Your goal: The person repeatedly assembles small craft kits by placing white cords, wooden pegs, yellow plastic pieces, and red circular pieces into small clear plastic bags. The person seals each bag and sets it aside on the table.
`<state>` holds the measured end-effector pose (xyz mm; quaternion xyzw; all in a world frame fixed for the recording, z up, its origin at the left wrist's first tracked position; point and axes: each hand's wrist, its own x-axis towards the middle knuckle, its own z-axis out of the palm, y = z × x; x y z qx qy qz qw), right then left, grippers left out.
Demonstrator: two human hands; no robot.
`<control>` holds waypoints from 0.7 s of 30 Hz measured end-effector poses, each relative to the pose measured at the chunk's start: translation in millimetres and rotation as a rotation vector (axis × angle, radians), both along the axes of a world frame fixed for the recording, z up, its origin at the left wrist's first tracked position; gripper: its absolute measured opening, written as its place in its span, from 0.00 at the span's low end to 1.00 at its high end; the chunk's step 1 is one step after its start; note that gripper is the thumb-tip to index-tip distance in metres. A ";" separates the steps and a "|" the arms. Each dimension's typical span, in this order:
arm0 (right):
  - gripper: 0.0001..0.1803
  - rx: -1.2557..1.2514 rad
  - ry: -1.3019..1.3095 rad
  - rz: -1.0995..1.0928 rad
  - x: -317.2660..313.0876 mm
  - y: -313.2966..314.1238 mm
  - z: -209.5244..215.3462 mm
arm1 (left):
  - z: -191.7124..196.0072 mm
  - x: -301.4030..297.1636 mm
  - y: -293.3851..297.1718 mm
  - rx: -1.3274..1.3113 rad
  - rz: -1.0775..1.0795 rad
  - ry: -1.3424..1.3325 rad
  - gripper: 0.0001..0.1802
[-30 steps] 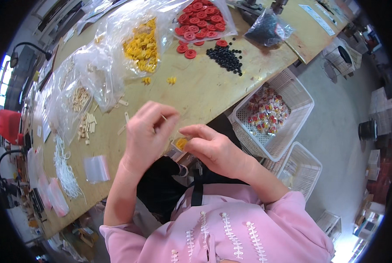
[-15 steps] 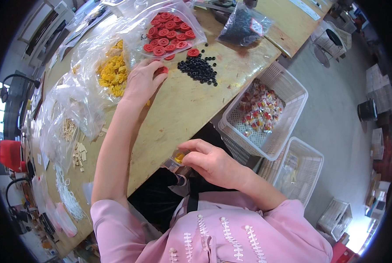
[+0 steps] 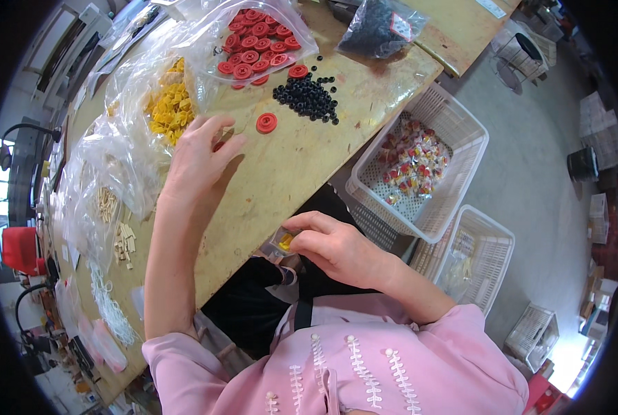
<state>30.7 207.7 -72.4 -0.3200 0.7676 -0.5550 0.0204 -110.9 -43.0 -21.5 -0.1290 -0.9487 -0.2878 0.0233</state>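
Note:
My left hand (image 3: 199, 158) is stretched out over the wooden table (image 3: 288, 173), fingers closed around a small red piece that is mostly hidden. It hovers beside a clear bag of yellow parts (image 3: 167, 107) and close to a loose red disc (image 3: 266, 123). My right hand (image 3: 333, 245) stays near the table's front edge, pinching a small clear bag with a yellow part (image 3: 283, 241) inside. A pile of small black rings (image 3: 307, 99) and an open bag of red discs (image 3: 257, 45) lie farther out.
A white basket (image 3: 461, 173) of packed multicoloured pieces stands right of the table, a second white basket (image 3: 482, 263) beside it. A dark bag (image 3: 381, 28) lies at the far edge. Clear bags of pale parts (image 3: 105, 204) and white cords (image 3: 108, 311) line the left.
My left hand left the small bag, reached out to the red discs, and has now drawn back a little with a red piece. My right hand kept hold of the small bag.

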 end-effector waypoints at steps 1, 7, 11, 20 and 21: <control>0.06 -0.001 -0.012 -0.003 0.4 1.5 -0.5 | 3.2 3.6 0.2 0.069 0.026 -0.048 0.20; 0.12 0.006 0.016 -0.001 1.5 3.2 -5.0 | -3.3 6.8 -17.0 -0.016 -0.093 -0.029 0.18; 0.16 0.005 0.022 -0.006 2.7 4.1 -6.8 | 8.1 13.3 -9.1 -0.093 -0.009 -0.020 0.17; 0.12 0.009 0.011 -0.018 5.3 8.7 -9.7 | -7.3 3.5 -40.5 0.012 -0.005 -0.053 0.19; 0.12 0.010 0.010 -0.024 5.1 9.1 -10.2 | -4.3 5.2 -35.8 -0.029 0.000 0.020 0.19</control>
